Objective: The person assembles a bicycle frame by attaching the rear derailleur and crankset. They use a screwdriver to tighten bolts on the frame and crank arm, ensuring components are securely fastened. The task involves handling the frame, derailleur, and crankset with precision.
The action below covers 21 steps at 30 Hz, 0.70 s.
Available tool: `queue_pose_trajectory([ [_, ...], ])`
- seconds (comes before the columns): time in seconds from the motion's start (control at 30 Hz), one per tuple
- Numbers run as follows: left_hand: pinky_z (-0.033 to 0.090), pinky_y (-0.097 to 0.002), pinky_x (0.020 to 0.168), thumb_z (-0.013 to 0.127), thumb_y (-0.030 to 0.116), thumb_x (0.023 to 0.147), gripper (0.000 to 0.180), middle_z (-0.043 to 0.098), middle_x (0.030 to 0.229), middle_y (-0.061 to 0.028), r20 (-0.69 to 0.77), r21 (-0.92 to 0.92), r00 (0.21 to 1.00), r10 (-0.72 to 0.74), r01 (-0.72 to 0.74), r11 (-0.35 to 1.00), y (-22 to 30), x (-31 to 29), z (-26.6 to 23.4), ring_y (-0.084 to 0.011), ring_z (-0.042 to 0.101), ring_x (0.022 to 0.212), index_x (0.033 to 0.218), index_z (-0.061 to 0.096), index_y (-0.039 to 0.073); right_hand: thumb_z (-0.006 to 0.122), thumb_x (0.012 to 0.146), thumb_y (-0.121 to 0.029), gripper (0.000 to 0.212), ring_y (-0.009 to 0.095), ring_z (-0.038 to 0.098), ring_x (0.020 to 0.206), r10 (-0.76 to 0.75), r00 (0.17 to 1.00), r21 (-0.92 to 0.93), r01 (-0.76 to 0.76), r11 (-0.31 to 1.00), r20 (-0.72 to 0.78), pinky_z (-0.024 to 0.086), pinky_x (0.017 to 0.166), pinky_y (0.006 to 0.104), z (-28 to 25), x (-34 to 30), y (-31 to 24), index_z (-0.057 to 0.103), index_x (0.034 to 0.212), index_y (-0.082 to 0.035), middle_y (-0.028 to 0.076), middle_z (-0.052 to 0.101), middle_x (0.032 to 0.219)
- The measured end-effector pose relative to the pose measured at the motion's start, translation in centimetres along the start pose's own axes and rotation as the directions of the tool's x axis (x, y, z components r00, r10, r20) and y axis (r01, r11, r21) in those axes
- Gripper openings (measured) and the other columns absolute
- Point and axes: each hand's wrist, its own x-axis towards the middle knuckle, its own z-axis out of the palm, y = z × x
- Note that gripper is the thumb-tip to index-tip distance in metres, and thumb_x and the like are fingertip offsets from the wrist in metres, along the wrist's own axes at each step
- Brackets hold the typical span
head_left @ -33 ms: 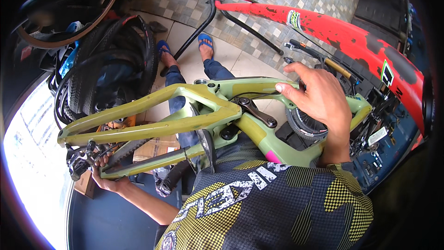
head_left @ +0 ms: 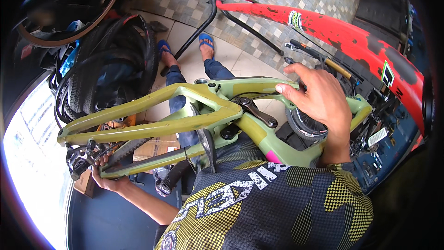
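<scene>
Left hand [head_left: 107, 176]: low at the person's left, bare forearm stretched out from the torso, palm up, fingers curled in a closed grip. Right hand [head_left: 317, 99]: raised ahead of the chest, wrist bent, back of hand upward, fingers spread and curved downward in a loose grasp.

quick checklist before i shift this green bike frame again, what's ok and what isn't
1. Right hand on the olive green bicycle frame: ok, fingers lie over the front part of the frame.
2. Left hand at the rear end: ok, it grips by the black derailleur.
3. Frame supported: ok, it lies across the lap, above the patterned yellow and black jersey.
4. Thin black cable by the right fingers: cannot tell whether it is snagged.
5. Room on the right: not ok, the red bicycle frame lies close.
6. Room on the left: not ok, stacked black tyres sit close by.
</scene>
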Motion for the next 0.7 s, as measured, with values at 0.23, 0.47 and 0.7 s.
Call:
queue_pose_trajectory([
  [0.23, 0.053, -0.0486, 0.097, 0.052, 0.028, 0.100, 0.026, 0.058, 0.087, -0.0074, -0.005, 0.033, 1.000, 0.021, -0.021, 0.999, 0.6, -0.7, 1.4, -0.0241, 0.060, 0.088, 0.094, 0.060, 0.004, 0.076, 0.092, -0.048, 0.051, 0.038, 0.071, 0.077, 0.021, 1.000, -0.007, -0.021, 1.000, 0.004, 0.052, 0.072, 0.0493, 0.0, 1.0, -0.2, 0.070, 0.122, -0.006, 0.018, 0.070, 0.076],
  [0.47, 0.053, -0.0492, 0.096, 0.051, 0.030, 0.100, 0.028, 0.059, 0.087, -0.0075, -0.010, 0.045, 0.999, 0.030, -0.030, 0.999, 0.4, -0.3, 0.7, -0.0254, 0.061, 0.088, 0.095, 0.060, 0.003, 0.076, 0.092, -0.048, 0.052, 0.039, 0.071, 0.077, 0.011, 1.000, -0.016, -0.011, 1.000, -0.022, 0.052, 0.072, 0.0490, 0.3, 0.7, -0.3, 0.070, 0.122, -0.006, 0.018, 0.070, 0.077],
  [0.7, 0.052, -0.0490, 0.097, 0.051, 0.030, 0.101, 0.028, 0.058, 0.087, -0.0090, -0.007, 0.019, 1.000, 0.007, -0.007, 1.000, -0.1, 0.5, 0.5, -0.0259, 0.060, 0.091, 0.095, 0.059, 0.003, 0.076, 0.092, -0.049, 0.052, 0.039, 0.070, 0.078, 0.048, 0.999, -0.002, -0.048, 0.999, 0.013, 0.051, 0.073, 0.0494, -0.3, 0.3, -0.8, 0.071, 0.121, -0.006, 0.018, 0.070, 0.075],
])
